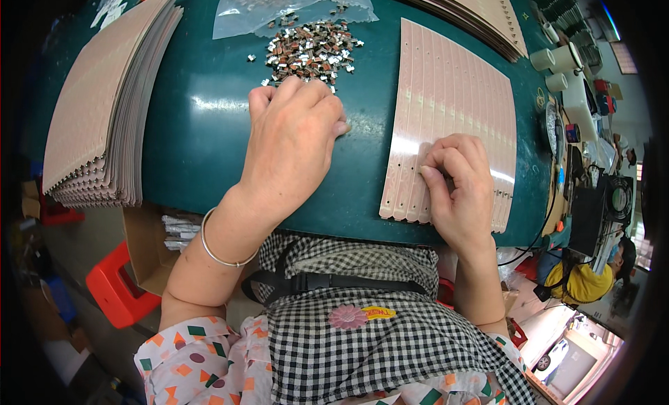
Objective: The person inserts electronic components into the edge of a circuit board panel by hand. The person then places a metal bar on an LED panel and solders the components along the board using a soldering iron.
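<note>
Head view, panels: two stacks [104,78] and one separate panel [453,91], thin, pinkish, scallop-edged, lay on the glossy green surface [195,154]
Parts: one heap [313,50] of small pieces lay left of the separate panel
Left hand [293,137]: curled by the heap, grip hidden
Right hand [456,185]: half-curled over the separate panel; whether it gripped anything was unclear

The left hand [293,144] covers the near edge of the small-component pile [310,48]. Whether the right hand [460,189] pinches anything is hidden; the top edge crops the clear plastic bag [240,13].
</note>
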Available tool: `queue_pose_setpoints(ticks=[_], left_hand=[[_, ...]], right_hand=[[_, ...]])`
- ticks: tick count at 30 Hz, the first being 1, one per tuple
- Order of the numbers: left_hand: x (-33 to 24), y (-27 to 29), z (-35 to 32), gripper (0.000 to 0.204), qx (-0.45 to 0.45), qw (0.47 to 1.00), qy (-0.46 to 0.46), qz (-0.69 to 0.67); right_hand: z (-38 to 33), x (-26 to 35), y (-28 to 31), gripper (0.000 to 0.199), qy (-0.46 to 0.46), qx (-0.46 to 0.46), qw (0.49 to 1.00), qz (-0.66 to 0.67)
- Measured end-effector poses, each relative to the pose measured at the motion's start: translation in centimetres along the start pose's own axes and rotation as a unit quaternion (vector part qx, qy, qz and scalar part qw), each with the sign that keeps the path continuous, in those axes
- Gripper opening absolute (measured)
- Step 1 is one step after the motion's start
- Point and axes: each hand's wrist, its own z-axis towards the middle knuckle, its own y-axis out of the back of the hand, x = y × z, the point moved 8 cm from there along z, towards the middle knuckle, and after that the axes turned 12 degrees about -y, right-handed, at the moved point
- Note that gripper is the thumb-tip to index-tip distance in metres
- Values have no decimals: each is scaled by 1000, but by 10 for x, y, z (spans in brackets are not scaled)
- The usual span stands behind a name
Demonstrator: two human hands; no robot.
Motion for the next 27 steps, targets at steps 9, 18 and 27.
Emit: queue_pose_setpoints(ticks=[9,18,27], left_hand=[[-14,0,1,5,-20,947,80,-310],[-47,-39,-22,11,-5,643,278,-714],[-49,-39,-33,12,-11,674,270,-688]], right_hand=[[2,1,5,15,0,6,1000,-28],[-8,43,27,26,77,-40,985,147],[-10,48,20,20,105,-7,982,157]])
